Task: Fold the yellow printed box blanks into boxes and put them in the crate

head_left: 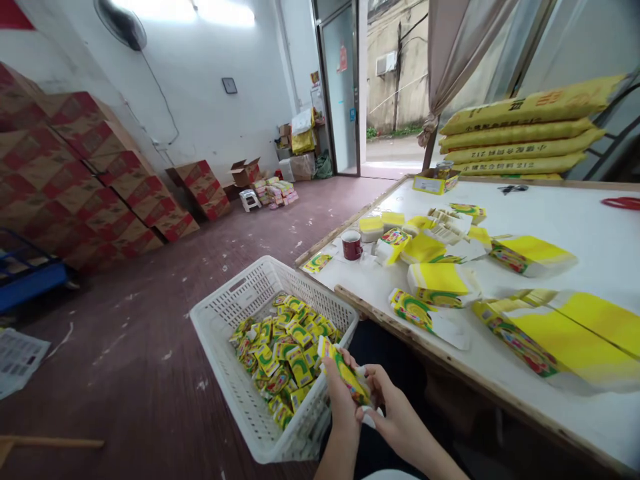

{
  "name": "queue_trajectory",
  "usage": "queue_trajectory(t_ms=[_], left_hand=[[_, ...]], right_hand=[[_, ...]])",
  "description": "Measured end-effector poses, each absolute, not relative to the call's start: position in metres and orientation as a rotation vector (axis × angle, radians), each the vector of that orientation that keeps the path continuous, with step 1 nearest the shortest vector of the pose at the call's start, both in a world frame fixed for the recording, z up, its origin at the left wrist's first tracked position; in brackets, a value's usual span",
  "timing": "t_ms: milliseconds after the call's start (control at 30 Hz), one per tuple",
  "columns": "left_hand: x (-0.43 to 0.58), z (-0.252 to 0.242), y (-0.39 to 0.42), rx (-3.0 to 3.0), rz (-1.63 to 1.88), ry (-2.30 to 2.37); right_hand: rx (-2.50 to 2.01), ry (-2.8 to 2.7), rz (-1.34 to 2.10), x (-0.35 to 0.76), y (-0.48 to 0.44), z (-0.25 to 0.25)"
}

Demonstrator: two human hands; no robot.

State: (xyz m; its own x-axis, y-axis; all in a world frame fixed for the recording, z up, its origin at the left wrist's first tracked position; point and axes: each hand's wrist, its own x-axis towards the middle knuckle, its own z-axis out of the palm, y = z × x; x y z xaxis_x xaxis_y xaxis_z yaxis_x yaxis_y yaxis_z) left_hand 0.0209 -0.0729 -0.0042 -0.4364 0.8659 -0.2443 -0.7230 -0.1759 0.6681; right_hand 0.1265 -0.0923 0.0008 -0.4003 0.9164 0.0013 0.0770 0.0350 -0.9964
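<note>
Between my two hands is a small yellow printed carton [344,371] with green and red artwork, tilted above the right rim of a white plastic basket [220,363]. My left hand [339,393] is wrapped round its left side. At its lower right end, the fingers of my right hand [387,400] are closed on the carton, where a white part shows. Many small yellow-green packets [290,347] lie heaped in the basket. Whether the carton is folded closed at that end cannot be made out.
A white table [510,400] with a wooden edge stands at right, holding stacks of flat yellow cartons [600,327] and a dark red mug [352,247]. Yellow sacks [520,127] are piled behind it. Red-and-brown boxes [85,160] line the left wall; a blue trolley [35,283] stands nearby.
</note>
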Motion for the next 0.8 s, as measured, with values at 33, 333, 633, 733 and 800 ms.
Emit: queue_trajectory(t_ms=[33, 333, 633, 733, 800], left_hand=[[0.021, -0.007, -0.073, 0.27, 1.796, 0.932], [0.018, -0.011, -0.074, 0.669, 1.614, 1.156], [0.005, 0.026, -0.088, 1.518, 0.957, 1.232], [0.02, 0.024, -0.09, 1.532, 0.851, 1.261], [0.028, 0.021, -0.091, 1.52, 0.898, 1.349]], right_hand=[[-1.061, -1.59, 1.417, 0.13, -0.088, 0.0], [-1.138, -1.665, 1.06, 0.186, -0.055, -0.002], [-0.926, -2.305, 0.276, 0.209, -0.071, 0.01], [-1.035, -1.978, 0.262, 0.197, -0.078, -0.005], [-1.188, -1.577, 0.431, 0.191, -0.077, -0.017]])
